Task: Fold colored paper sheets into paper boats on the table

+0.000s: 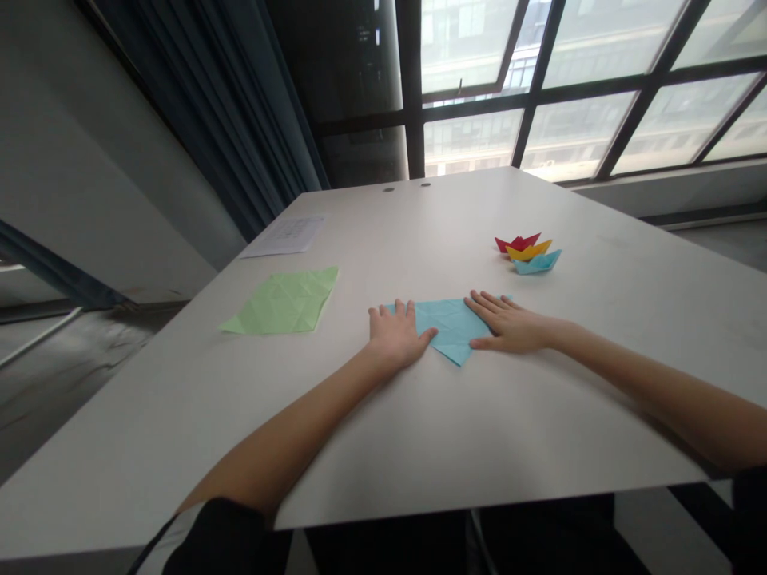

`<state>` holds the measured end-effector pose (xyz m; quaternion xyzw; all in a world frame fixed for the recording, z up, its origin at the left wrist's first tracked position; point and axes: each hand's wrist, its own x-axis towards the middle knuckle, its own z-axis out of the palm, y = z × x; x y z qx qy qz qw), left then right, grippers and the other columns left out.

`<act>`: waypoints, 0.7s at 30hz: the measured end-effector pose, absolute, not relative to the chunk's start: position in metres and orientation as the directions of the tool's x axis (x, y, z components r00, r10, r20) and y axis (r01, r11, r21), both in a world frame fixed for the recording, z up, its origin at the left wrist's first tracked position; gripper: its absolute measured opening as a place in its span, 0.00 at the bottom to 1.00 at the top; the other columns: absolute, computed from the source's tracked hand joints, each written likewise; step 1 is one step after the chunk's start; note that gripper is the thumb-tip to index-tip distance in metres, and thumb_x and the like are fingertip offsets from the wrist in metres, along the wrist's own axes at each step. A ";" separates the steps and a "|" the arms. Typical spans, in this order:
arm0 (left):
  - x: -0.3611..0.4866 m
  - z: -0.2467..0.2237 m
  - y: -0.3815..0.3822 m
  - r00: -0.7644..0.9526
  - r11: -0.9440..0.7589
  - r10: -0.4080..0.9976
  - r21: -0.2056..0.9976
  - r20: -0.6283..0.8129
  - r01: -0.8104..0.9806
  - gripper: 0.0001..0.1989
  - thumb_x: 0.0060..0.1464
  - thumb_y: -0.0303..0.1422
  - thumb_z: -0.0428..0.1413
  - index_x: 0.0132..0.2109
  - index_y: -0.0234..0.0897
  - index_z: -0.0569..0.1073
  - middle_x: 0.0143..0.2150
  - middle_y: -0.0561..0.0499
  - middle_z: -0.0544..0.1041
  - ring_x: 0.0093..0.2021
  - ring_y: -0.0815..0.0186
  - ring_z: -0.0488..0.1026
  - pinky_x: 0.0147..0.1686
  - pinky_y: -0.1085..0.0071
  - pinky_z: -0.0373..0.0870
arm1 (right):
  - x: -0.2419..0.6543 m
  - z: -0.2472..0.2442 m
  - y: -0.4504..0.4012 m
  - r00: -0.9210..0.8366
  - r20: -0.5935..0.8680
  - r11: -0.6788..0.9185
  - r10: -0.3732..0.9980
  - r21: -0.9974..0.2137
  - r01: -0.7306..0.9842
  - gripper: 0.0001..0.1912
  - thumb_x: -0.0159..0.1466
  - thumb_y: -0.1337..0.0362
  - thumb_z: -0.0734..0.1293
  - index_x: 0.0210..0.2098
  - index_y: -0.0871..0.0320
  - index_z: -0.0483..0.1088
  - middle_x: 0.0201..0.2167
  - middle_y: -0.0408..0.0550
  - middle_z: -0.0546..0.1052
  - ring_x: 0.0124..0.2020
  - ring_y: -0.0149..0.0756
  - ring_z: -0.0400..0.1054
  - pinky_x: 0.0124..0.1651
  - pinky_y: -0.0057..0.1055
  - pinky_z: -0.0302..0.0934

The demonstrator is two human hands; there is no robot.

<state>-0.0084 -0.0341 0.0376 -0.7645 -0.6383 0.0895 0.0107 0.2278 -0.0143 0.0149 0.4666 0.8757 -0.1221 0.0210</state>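
Observation:
A blue sheet of folded paper lies flat on the white table, its pointed corner facing me and crease lines showing across it. My left hand rests on the paper's left part with the fingers spread. On its right part lies my right hand, flat, the fingers stretched out and the thumb apart. Both hands press down without gripping, and they cover the sheet's two side corners in part.
Left of the hands lies a creased green sheet of paper, with a printed white sheet behind it. Beyond my right hand stand three small paper boats, red, yellow and blue. The white table's front edge is close to me.

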 end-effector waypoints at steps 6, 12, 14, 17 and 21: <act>-0.012 0.037 -0.034 0.168 -0.183 0.977 -0.106 -0.132 0.977 0.41 0.51 0.57 0.32 0.64 0.35 0.50 0.65 0.41 0.51 0.60 0.41 0.52 0.54 0.47 0.47 | 0.252 0.022 -0.003 -0.507 -0.245 0.480 0.826 -0.164 0.862 0.51 0.53 0.35 0.56 0.65 0.59 0.35 0.65 0.59 0.40 0.64 0.56 0.34 0.60 0.59 0.36; -0.015 0.032 -0.033 0.184 -0.197 0.975 -0.104 -0.122 0.975 0.41 0.50 0.59 0.32 0.64 0.38 0.50 0.65 0.41 0.52 0.60 0.42 0.52 0.54 0.48 0.47 | 0.260 0.026 0.009 -0.623 0.016 0.613 0.782 -0.199 0.765 0.46 0.51 0.39 0.61 0.62 0.54 0.49 0.62 0.56 0.54 0.62 0.55 0.45 0.59 0.54 0.43; -0.017 0.032 -0.032 0.195 -0.208 0.973 -0.108 -0.120 0.972 0.41 0.50 0.59 0.32 0.63 0.38 0.50 0.64 0.41 0.52 0.59 0.42 0.53 0.54 0.48 0.47 | 0.260 0.029 0.012 -0.682 0.106 0.686 0.724 -0.216 0.695 0.41 0.53 0.42 0.63 0.60 0.54 0.54 0.60 0.55 0.59 0.60 0.53 0.51 0.58 0.51 0.48; -0.019 0.036 -0.030 0.222 -0.236 0.966 -0.102 -0.133 0.966 0.40 0.50 0.59 0.33 0.63 0.39 0.51 0.63 0.41 0.54 0.58 0.44 0.55 0.53 0.49 0.49 | 0.258 0.034 0.012 -0.729 0.220 0.761 0.648 -0.203 0.616 0.29 0.57 0.49 0.63 0.55 0.54 0.62 0.54 0.55 0.66 0.54 0.49 0.59 0.54 0.47 0.53; -0.022 0.040 -0.027 0.252 -0.266 0.958 -0.092 -0.141 0.960 0.40 0.48 0.60 0.35 0.62 0.41 0.53 0.62 0.41 0.57 0.56 0.46 0.57 0.52 0.51 0.52 | 0.248 0.038 0.004 -0.777 0.322 0.836 0.541 -0.109 0.538 0.16 0.61 0.60 0.59 0.47 0.54 0.70 0.45 0.52 0.72 0.45 0.41 0.65 0.48 0.40 0.58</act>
